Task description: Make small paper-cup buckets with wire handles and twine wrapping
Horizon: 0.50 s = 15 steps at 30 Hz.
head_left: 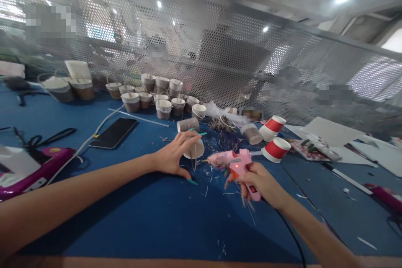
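Note:
My right hand (260, 184) is closed round the grip of a pink hot glue gun (234, 162). Its nozzle points left toward a small paper cup (195, 149) that lies on its side on the blue table (141, 213). My left hand (176, 155) reaches over that cup with fingers curved and spread; the fingertips rest on the cup's top and the thumb touches the table below it. A black cord (292, 234) runs from the gun toward me.
A cluster of twine-wrapped cups with handles (157, 96) stands at the back by a perforated metal screen. Red paper cups (276, 149) lie to the right, a black phone (113, 132) to the left, a purple glue gun (34, 171) at far left. Twine scraps litter the middle.

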### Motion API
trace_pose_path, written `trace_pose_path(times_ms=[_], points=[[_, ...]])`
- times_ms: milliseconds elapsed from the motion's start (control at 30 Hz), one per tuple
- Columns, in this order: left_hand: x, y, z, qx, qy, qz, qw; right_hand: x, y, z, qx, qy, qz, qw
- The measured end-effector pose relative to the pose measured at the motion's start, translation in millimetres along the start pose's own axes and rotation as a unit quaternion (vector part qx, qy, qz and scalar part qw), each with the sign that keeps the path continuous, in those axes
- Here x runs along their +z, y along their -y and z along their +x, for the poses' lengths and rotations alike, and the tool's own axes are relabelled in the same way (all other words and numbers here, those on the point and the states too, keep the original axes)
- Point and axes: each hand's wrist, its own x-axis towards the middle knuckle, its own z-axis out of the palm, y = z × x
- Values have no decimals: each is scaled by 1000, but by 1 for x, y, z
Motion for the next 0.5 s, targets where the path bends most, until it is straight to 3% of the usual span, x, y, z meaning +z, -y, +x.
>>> trace_pose_path(times_ms=[100, 300, 500], points=[[-6, 11, -1, -8, 7, -17, 1000, 17, -6, 15, -23, -49, -33, 998], [-11, 23, 0, -2, 17, -41, 999, 35, 0, 37, -99, -72, -135, 983], [-3, 9, 1, 4, -23, 20, 1000, 48, -7, 48, -100, -99, -161, 977]])
